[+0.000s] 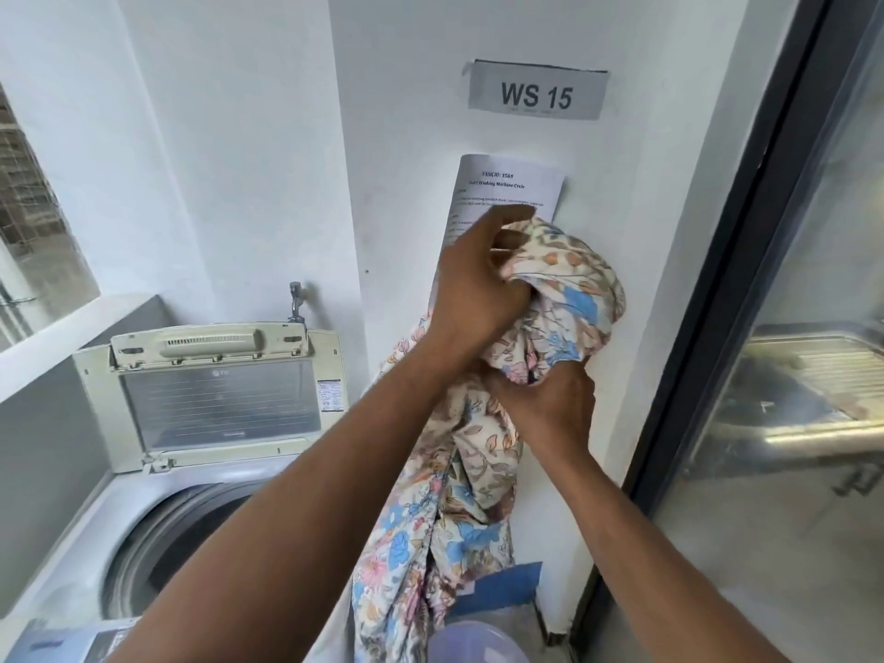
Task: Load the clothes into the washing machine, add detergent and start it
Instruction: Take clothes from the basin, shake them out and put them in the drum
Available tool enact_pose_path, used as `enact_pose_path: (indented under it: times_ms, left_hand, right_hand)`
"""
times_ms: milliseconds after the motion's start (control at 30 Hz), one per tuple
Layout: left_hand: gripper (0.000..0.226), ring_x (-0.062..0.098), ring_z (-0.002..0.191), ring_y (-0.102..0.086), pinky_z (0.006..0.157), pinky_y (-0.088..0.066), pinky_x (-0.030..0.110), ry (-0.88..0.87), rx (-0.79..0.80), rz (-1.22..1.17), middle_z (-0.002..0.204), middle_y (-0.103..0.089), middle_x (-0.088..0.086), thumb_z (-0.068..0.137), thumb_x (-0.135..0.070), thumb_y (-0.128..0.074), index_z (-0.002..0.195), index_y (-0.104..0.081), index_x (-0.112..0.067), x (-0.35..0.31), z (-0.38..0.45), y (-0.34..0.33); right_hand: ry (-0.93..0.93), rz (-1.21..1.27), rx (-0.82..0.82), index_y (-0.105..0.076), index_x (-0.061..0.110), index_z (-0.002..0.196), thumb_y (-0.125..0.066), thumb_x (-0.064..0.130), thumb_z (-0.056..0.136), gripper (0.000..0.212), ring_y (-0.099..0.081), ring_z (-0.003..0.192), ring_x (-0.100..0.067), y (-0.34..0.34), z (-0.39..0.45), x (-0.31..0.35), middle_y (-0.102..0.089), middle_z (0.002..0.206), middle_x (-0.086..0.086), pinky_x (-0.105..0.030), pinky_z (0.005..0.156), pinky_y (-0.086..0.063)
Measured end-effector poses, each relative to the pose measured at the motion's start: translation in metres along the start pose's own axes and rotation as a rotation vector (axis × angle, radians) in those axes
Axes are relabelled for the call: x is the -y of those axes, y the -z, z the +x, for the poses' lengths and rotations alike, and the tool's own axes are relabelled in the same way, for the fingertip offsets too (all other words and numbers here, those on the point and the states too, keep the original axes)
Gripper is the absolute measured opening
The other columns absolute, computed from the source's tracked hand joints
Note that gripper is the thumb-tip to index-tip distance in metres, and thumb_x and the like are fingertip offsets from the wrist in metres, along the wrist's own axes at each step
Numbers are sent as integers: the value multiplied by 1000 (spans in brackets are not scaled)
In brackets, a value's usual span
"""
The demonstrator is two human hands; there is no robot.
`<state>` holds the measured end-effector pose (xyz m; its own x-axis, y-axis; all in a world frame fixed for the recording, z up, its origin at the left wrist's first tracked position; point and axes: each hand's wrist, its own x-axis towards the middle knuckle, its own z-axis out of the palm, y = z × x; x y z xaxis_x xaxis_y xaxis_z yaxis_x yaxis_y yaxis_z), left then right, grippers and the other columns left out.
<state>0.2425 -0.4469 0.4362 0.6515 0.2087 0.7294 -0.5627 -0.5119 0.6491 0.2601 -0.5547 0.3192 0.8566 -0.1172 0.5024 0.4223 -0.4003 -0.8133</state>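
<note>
A floral cloth [564, 299] in cream, blue and pink is bunched up high in front of the white wall, and its long tail [430, 543] hangs down to the floor area. My left hand [478, 284] grips the top of the bunch. My right hand [550, 413] holds the cloth from below. The top-loading washing machine [62, 557] stands at lower left with its lid [215, 399] raised and its drum [182, 523] open. My left forearm crosses over the drum's right side.
A water tap [296, 301] sits on the wall behind the machine. A printed sheet [507, 189] and a "WS 15" sign [535, 90] hang on the wall. A dark-framed glass door [789, 327] stands at right. A blue bag [507, 586] and a pale round tub [473, 643] lie below.
</note>
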Motion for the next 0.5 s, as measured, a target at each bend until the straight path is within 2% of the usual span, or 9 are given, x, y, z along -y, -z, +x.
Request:
enact_pose_path:
  times_ms: [67, 133, 200, 267, 333, 367, 400, 500]
  left_hand:
    - [65, 6, 113, -70, 102, -58, 34, -12, 91, -40, 120, -74, -3, 78, 3, -76, 139, -61, -15, 3, -7, 0]
    - [75, 10, 127, -65, 107, -55, 34, 35, 187, -120, 129, -72, 4, 80, 2, -83, 147, -53, -15, 13, -17, 3]
    - [82, 15, 134, -61, 109, -54, 35, 84, 243, -165, 137, -67, 9, 81, 8, -82, 152, -46, -12, 27, -30, 5]
    - [86, 22, 135, -60, 113, -51, 46, 114, 255, -187, 140, -64, 15, 80, 11, -81, 155, -42, -9, 45, -46, 7]
    - [90, 24, 134, -61, 112, -51, 53, 162, 239, -167, 144, -60, 11, 80, 7, -83, 156, -41, -14, 59, -66, 9]
    - [92, 23, 133, -62, 110, -52, 53, 190, 228, -149, 147, -59, 8, 80, 4, -85, 156, -39, -17, 66, -79, 11]
    - [94, 21, 135, -60, 111, -52, 51, 219, 209, -149, 149, -57, 4, 80, 0, -87, 157, -38, -19, 72, -93, 13]
    - [106, 6, 144, -47, 119, -43, 36, 356, 73, -23, 157, -46, -4, 75, -22, -95, 160, -32, -20, 93, -136, 14]
  right_hand:
    - [-80, 125, -110, -68, 21, 128, -94, 34, 67, 67, -71, 112, -19, -4, 2, -1, -76, 121, 3, -31, 96, -54]
    - [-236, 297, -189, -69, 20, 127, -88, 25, 72, 59, -73, 108, -16, -9, 9, -1, -77, 117, 4, -36, 97, -58]
    - [-413, 457, -224, -73, 19, 122, -85, 15, 76, 48, -75, 102, -18, -13, 18, -3, -78, 112, 1, -44, 94, -61]
    - [-560, 616, -234, -77, 16, 109, -81, 3, 77, 35, -77, 93, -25, -14, 24, -4, -80, 102, -4, -45, 80, -65]
    - [-667, 732, -222, -78, 11, 102, -74, -9, 78, 32, -75, 78, -26, -10, 27, -2, -79, 94, -10, -33, 61, -62]
    - [-705, 782, -213, -77, 8, 101, -71, -14, 79, 32, -73, 73, -26, -8, 28, -1, -77, 91, -12, -29, 56, -60]
    - [-737, 837, -201, -76, 5, 101, -69, -17, 78, 33, -72, 73, -27, -5, 30, 0, -77, 92, -16, -31, 57, -61]
    - [-833, 979, -155, -76, 0, 104, -69, -16, 77, 32, -76, 86, -34, -2, 36, 1, -77, 103, -24, -50, 77, -65]
